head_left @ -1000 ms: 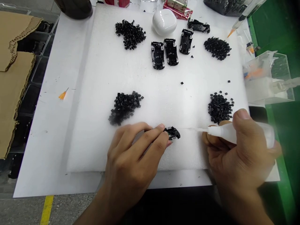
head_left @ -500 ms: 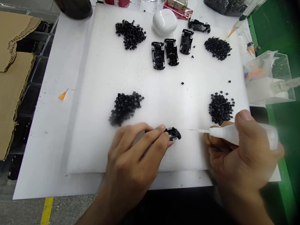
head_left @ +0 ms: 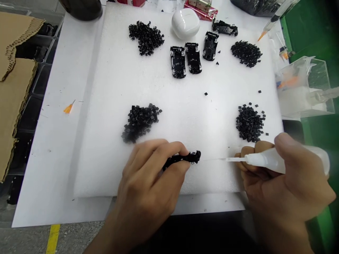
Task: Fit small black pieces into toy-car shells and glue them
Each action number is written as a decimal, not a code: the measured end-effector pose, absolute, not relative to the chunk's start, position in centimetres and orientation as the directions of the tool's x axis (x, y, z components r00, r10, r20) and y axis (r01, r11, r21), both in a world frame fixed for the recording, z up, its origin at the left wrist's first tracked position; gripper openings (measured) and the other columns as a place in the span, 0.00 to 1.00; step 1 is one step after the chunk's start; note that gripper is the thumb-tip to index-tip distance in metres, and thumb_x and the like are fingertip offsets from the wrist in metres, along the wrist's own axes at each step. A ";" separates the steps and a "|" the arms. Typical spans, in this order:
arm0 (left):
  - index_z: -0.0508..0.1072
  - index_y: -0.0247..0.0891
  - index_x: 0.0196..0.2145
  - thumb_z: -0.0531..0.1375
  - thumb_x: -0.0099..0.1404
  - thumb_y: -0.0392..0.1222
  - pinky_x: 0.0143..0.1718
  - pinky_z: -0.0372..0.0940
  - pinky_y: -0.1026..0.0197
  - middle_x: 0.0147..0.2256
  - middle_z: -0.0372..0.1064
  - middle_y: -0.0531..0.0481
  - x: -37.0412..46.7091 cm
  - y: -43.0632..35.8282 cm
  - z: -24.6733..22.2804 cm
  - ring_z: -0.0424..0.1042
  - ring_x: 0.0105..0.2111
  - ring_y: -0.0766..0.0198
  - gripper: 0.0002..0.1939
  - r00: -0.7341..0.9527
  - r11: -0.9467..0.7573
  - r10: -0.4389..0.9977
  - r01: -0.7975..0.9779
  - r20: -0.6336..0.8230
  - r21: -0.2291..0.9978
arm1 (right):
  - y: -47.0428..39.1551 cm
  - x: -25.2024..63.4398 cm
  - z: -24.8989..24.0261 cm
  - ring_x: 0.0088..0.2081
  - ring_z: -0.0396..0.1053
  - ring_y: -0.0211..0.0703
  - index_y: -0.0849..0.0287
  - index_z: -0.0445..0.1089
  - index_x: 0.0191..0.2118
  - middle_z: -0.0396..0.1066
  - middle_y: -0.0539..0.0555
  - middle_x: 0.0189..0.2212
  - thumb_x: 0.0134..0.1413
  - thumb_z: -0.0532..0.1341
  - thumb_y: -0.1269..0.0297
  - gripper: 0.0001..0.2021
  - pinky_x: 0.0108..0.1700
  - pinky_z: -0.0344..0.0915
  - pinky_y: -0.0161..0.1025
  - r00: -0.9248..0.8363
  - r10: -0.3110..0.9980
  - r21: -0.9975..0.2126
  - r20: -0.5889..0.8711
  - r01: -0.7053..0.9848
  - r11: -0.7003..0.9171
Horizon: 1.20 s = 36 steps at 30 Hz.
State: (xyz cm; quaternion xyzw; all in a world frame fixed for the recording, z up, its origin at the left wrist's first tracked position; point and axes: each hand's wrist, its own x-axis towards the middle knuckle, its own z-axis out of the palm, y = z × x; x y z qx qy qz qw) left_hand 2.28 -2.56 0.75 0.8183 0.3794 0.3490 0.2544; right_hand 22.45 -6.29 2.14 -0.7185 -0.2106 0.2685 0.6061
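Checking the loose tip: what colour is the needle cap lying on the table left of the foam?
Orange needle cap, clearest in the head view.

The middle of the white foam pad (head_left: 169, 102) lay bare, an open stretch between four heaps of small black parts: one at far left (head_left: 146, 33), one at far right (head_left: 246, 53), one at near left (head_left: 140, 120), one at near right (head_left: 249, 119); a few stray black bits (head_left: 206, 94) dotted the open stretch; four black chassis pieces (head_left: 185, 60) and a white rounded case (head_left: 185, 23) crowded the far edge; the left hand (head_left: 148, 187) and right hand (head_left: 283, 187) filled the near edge, the right one's clear glue bottle (head_left: 275, 161) pointing across the gap between them; a clear plastic box (head_left: 304, 88) blocked the right side; the bare white table (head_left: 55, 141) to the left held only an orange needle tip (head_left: 68, 108).
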 end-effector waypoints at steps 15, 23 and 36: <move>0.78 0.35 0.41 0.66 0.62 0.21 0.46 0.72 0.52 0.48 0.75 0.49 2.1 -2.8 0.3 0.73 0.46 0.60 0.14 0.490 -0.624 0.767 0.421 0.414 0.658 | -6.5 22.0 1.9 0.18 0.64 0.44 0.49 0.76 0.23 0.68 0.50 0.18 0.44 0.74 0.57 0.08 0.15 0.62 0.40 0.783 0.589 -0.974 -0.201 -0.094 -0.206; 0.78 0.35 0.42 0.66 0.62 0.21 0.46 0.72 0.52 0.48 0.75 0.49 2.1 -2.8 0.3 0.73 0.47 0.59 0.13 0.498 -0.632 0.761 0.425 0.415 0.648 | -6.1 21.7 2.3 0.17 0.65 0.43 0.52 0.76 0.22 0.68 0.49 0.17 0.40 0.77 0.58 0.10 0.14 0.63 0.38 0.813 0.550 -0.972 -0.193 -0.082 -0.219; 0.78 0.35 0.42 0.66 0.62 0.21 0.45 0.73 0.52 0.48 0.76 0.49 2.1 -2.9 0.4 0.73 0.46 0.60 0.13 0.493 -0.642 0.756 0.434 0.430 0.632 | -5.9 21.7 2.4 0.16 0.67 0.44 0.55 0.75 0.21 0.69 0.49 0.17 0.37 0.78 0.58 0.13 0.14 0.66 0.40 0.836 0.519 -0.975 -0.179 -0.080 -0.207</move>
